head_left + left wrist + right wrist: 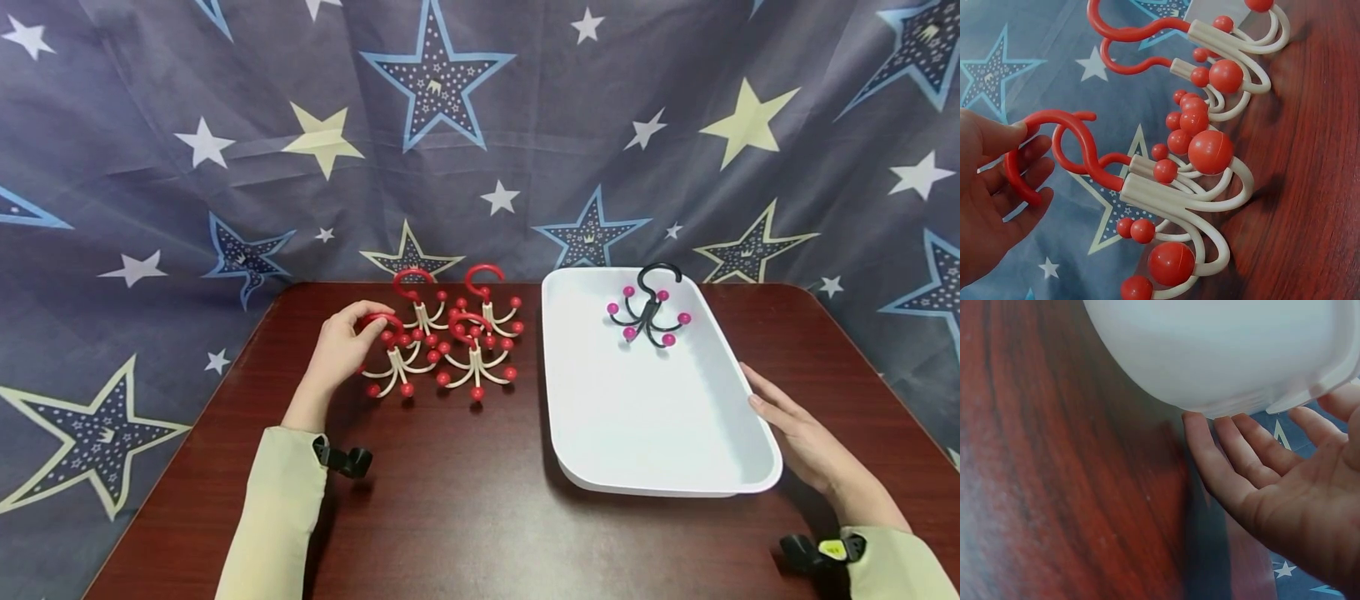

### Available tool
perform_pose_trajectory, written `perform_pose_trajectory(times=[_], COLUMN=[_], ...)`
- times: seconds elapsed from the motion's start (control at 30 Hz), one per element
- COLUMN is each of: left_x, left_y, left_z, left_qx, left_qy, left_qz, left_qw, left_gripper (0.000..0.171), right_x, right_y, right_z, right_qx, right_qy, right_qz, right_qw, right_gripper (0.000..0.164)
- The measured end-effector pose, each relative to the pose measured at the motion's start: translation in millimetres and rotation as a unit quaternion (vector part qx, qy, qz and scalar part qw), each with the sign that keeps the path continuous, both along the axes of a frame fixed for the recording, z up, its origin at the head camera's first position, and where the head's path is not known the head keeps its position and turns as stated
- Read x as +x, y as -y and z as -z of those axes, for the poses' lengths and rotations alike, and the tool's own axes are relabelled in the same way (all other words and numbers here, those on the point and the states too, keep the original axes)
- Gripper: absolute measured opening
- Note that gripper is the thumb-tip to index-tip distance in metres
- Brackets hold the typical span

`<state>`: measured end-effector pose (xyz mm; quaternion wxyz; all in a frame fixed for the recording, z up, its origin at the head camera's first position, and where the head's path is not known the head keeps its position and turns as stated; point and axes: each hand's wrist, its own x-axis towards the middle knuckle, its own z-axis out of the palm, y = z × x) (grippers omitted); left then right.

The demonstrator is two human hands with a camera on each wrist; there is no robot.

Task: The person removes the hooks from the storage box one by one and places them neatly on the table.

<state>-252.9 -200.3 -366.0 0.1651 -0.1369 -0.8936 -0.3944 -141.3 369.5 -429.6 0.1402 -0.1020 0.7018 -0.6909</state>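
Observation:
My left hand [341,348] pinches the red hook of the front-left red-and-white multi-arm hanger [1159,195] between thumb and fingers. That hanger stands on the table, its curved cream arms tipped with red balls. Close beside and behind it are several matching hangers, including a front-right one [476,360] and a back-right one [487,310]. My right hand [806,437] touches the outer right side of a white tray [660,487], its fingers slightly bent against the wall in the right wrist view. Inside the tray, near its back, sits a black hanger [651,312] with pink balls.
The dark red-brown wooden table [465,517] carries everything. A grey-blue star-patterned cloth [525,108] hangs directly behind its back edge. Between the red-and-white hangers and the tray's left wall lies a narrow strip of table.

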Motion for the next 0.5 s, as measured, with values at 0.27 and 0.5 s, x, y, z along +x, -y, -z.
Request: perform_pose_trajectory(times=[0.27,0.5], left_x=[-1.4,-7.5], left_y=[-13.9,-47.7], left_z=[-13.1,-29.9], left_qx=[0.038,0.063], left_qy=[-0.005,-0.022], left_qz=[-0.018,0.012], left_qw=[0.9991,0.9977], left_gripper=[0.025,0.022], right_x=[-0.3,-0.7], right_y=[0.7,0.1], right_z=[2.1,1.2], right_qx=[-0.010,-0.018], right_qy=[-0.007,-0.013], right_qz=[-0.001,-0.011], right_qw=[1.000,1.000], right_gripper=[0.053,0.053])
